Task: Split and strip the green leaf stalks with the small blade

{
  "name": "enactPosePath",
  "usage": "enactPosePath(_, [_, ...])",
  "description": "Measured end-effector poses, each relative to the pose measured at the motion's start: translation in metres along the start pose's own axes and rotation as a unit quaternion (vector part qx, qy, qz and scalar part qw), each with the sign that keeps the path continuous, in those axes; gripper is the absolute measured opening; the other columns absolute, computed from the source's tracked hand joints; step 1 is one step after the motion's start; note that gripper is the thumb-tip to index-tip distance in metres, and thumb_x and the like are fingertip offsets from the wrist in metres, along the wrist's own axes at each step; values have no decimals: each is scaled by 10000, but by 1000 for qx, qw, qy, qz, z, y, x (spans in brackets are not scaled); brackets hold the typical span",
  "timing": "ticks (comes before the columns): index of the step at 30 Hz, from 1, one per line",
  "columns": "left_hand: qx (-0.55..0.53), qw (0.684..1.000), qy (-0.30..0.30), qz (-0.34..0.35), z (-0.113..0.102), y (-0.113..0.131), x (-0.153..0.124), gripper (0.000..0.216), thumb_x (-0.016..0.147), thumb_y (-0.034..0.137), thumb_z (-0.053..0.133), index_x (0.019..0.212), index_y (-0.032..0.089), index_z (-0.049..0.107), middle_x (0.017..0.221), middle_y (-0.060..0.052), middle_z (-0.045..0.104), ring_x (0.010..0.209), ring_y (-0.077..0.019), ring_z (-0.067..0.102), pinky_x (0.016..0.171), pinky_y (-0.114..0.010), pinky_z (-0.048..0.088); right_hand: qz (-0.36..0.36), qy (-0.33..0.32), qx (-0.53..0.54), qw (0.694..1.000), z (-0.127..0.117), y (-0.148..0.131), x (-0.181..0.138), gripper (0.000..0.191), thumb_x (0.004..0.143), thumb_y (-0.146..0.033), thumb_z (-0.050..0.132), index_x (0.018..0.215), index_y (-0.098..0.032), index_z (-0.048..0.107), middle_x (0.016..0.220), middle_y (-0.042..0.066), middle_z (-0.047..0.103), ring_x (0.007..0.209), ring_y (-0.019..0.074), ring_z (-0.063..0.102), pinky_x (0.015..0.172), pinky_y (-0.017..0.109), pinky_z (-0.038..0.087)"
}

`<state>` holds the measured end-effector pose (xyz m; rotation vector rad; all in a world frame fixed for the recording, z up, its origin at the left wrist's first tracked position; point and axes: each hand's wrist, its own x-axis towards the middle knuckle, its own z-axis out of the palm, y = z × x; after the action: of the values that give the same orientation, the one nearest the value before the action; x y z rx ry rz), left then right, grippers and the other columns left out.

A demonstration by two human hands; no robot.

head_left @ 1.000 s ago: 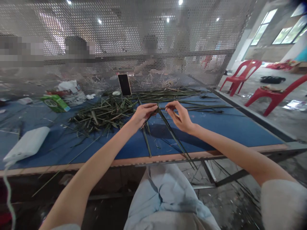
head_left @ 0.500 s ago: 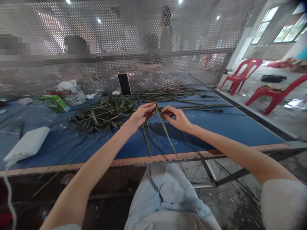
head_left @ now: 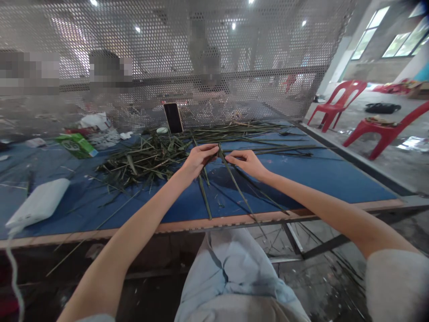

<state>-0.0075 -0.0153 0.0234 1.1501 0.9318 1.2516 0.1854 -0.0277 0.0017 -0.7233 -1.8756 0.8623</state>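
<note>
Long green leaf strips [head_left: 236, 184] hang from between my hands, down past the front edge of the blue table. My left hand [head_left: 200, 161] pinches their upper ends between thumb and fingers. Just to the right, my right hand [head_left: 247, 163] is closed, thumb against forefinger, on a leaf strip near the same spot. Whatever lies behind the fingers is hidden. Another strip [head_left: 204, 197] lies on the table below my left hand. A tangled heap of cut leaf strips [head_left: 147, 161] sits left of my hands.
A phone [head_left: 173, 118] leans upright against a perforated metal screen [head_left: 268, 58]. Long leaves [head_left: 234, 132] lie along the back. On the left are a green packet [head_left: 76, 146] and a white power bank [head_left: 40, 202] with its cable. Red chairs [head_left: 345, 105] stand at right; people sit beyond the screen.
My right hand's fingers have closed on a strip beside my left hand, and a second strip now shows stretching down to the right. My left hand has barely moved.
</note>
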Motion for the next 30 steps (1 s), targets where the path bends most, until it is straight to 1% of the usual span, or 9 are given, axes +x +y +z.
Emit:
enactPosePath(4, [20, 1000, 15, 10, -1, 0, 0, 377, 494, 305, 881, 806, 152, 736, 778, -27, 721, 673, -112, 633, 711, -250, 521, 24, 58, 14, 998, -7, 1, 5, 327, 776, -466, 655, 764, -147, 725, 773, 42, 695, 759, 172, 612, 716, 280, 457])
enactPosePath(8, [37, 999, 21, 21, 0, -1, 0, 379, 490, 318, 881, 805, 160, 744, 809, -43, 731, 684, -126, 637, 716, -274, 532, 72, 132, 87, 985, -12, -1, 9, 340, 709, -502, 709, 762, -167, 731, 772, 45, 703, 761, 170, 630, 712, 282, 490])
enactPosePath(11, [47, 999, 8, 22, 1, -1, -1, 389, 495, 333, 878, 821, 161, 751, 841, -56, 737, 698, -132, 645, 717, -278, 535, 107, 160, 155, 969, -14, -2, 11, 331, 654, -489, 762, 772, -181, 733, 812, 44, 712, 797, 167, 647, 724, 275, 506])
enactPosePath(15, [63, 998, -11, 25, -1, -4, 0, 396, 514, 333, 871, 852, 161, 755, 863, -64, 741, 714, -141, 657, 724, -286, 540, 149, 158, 257, 942, -21, 2, 14, 345, 624, -491, 790, 815, -214, 717, 896, 21, 722, 863, 149, 664, 739, 247, 519])
enactPosePath(18, [86, 995, 6, 47, 0, -7, 0, 358, 543, 327, 856, 843, 161, 755, 834, -61, 739, 698, -150, 659, 722, -310, 552, 147, 156, 291, 932, -28, 2, 17, 336, 663, -514, 763, 844, -239, 696, 902, -3, 720, 892, 131, 662, 724, 225, 522])
enactPosePath(21, [127, 984, 41, 116, 3, -8, -1, 270, 586, 304, 826, 798, 156, 749, 753, -47, 726, 665, -162, 662, 709, -335, 565, 140, 144, 312, 929, -31, 0, 18, 336, 679, -516, 753, 856, -238, 691, 821, -15, 697, 796, 105, 648, 628, 191, 502])
enactPosePath(25, [211, 949, 73, 223, 6, -7, -5, 157, 662, 283, 768, 772, 174, 741, 702, -32, 711, 630, -173, 663, 652, -340, 576, 118, 107, 319, 935, -27, -2, 15, 339, 689, -489, 761, 860, -202, 703, 704, -30, 622, 609, 53, 556, 517, 163, 439])
enactPosePath(28, [250, 929, 79, 261, 6, -7, -6, 116, 693, 266, 742, 779, 188, 740, 700, -30, 709, 603, -169, 658, 617, -331, 576, 104, 95, 312, 940, -24, -4, 14, 334, 698, -478, 759, 857, -190, 702, 687, -39, 588, 573, 30, 515, 489, 154, 404])
enactPosePath(30, [254, 927, 76, 265, 5, -9, -5, 113, 700, 266, 737, 783, 190, 739, 710, -35, 714, 609, -174, 664, 612, -332, 580, 99, 107, 307, 940, -28, -6, 15, 329, 687, -471, 769, 857, -198, 699, 707, -41, 591, 582, 26, 518, 478, 149, 392])
